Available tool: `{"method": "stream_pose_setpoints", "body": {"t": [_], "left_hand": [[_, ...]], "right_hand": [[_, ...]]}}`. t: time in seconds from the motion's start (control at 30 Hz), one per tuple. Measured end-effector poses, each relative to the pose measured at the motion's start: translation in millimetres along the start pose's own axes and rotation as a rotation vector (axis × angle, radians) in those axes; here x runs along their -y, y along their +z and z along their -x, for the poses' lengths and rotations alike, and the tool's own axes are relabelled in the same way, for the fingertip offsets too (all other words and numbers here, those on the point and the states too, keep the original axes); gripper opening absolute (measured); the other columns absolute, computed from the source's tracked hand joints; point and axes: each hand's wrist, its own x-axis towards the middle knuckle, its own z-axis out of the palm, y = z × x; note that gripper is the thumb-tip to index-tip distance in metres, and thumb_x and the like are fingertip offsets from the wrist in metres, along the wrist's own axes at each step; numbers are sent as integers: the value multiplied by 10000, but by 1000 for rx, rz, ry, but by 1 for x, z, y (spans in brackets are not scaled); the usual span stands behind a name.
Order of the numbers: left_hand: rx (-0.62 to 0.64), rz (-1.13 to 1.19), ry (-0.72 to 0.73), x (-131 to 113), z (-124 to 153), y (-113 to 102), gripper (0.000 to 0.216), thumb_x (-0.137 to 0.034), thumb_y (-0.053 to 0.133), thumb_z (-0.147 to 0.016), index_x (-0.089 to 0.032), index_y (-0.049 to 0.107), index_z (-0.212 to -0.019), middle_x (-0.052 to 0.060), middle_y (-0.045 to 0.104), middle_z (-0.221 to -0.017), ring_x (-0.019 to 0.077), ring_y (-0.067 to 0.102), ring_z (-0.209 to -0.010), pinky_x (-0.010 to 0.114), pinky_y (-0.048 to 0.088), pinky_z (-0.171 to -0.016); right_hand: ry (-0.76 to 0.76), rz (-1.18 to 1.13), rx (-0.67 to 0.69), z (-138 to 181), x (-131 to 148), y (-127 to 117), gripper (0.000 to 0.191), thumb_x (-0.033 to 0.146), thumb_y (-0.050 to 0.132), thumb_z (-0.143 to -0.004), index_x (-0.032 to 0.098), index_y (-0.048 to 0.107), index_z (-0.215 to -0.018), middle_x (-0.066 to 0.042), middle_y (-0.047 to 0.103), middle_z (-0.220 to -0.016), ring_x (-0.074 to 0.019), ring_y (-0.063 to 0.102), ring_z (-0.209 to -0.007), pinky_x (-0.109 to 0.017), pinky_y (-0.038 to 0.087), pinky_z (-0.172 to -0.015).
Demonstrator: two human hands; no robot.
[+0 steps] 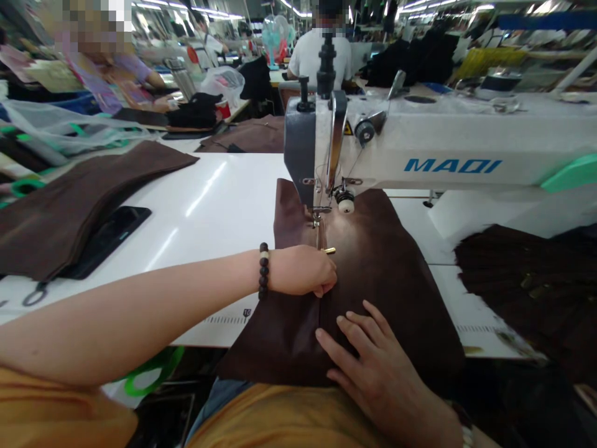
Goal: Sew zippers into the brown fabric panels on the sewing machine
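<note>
Here's the left hand (302,270), fingers curled into a fist on the brown sheet (396,280); whether it pinches any of it, I can't tell! The brown sheet spreads beneath, mostly towards three o'clock. A gold-coloured tab (331,251) pokes out at two, the presser foot (316,221) stands at twelve, and at five the right hand (377,361) lies flat, fingers spread.

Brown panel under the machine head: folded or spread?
Mostly spread: the brown panel lies broad across the white table and past its front edge.
</note>
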Motion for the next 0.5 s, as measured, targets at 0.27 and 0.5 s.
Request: {"method": "stream_pose_setpoints", "body": {"t": [0.27,0.5], "left_hand": [[-518,39,-271,-11,19,47,246,-293,635,-779,-133,574,-955,81,551,-1044,190,556,-913,293,465,-789],[-646,-121,-485,-17,22,78,665,-474,615,-724,-35,445,-1193,207,475,-1239,297,456,-1150,418,402,-950]], "right_hand": [[-28,-24,-34,-4,-2,-14,344,360,466,-851,236,539,-1164,-50,597,-1038,-208,522,-970,-428,416,-921],[43,-22,68,-52,-32,-30,360,186,359,-876,116,488,-1204,-134,494,-1221,-199,512,-1054,-341,491,-851]]}}
